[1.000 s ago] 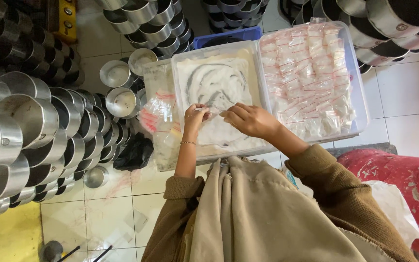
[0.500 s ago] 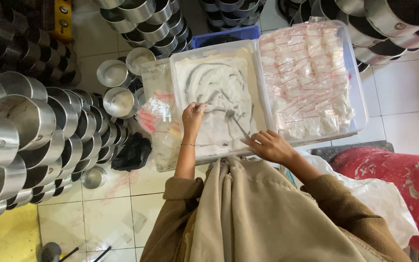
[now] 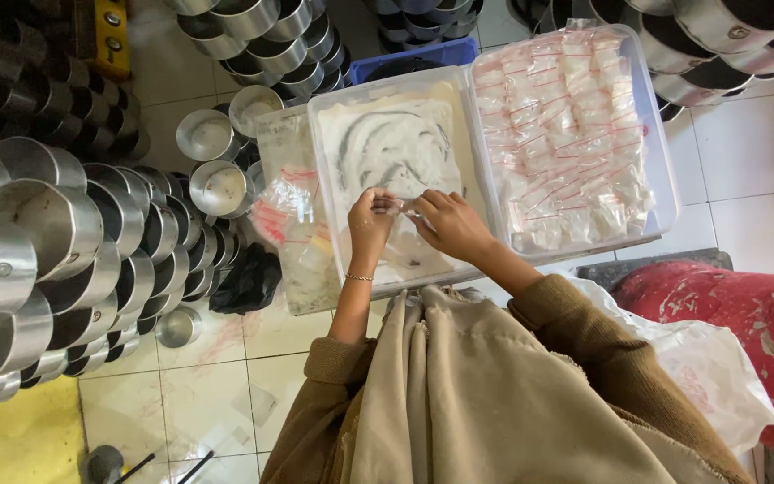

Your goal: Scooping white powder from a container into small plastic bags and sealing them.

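Many shiny metal pots point(image 3: 38, 233) stand in stacked rows far to the left of the hands. A black bag point(image 3: 248, 280) lies on the floor tiles point(image 3: 226, 376) below-left. A red cloth point(image 3: 745, 314) lies at right.

Pretty even, soft daylight-ish lighting, no harsh shadows. Bit of glare on the metal pots point(image 3: 38, 224), slight softness and bending toward the edges.

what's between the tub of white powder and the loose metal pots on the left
A pile of empty clear bags with red strips lies between the powder tub and the loose metal pots, in the head view.
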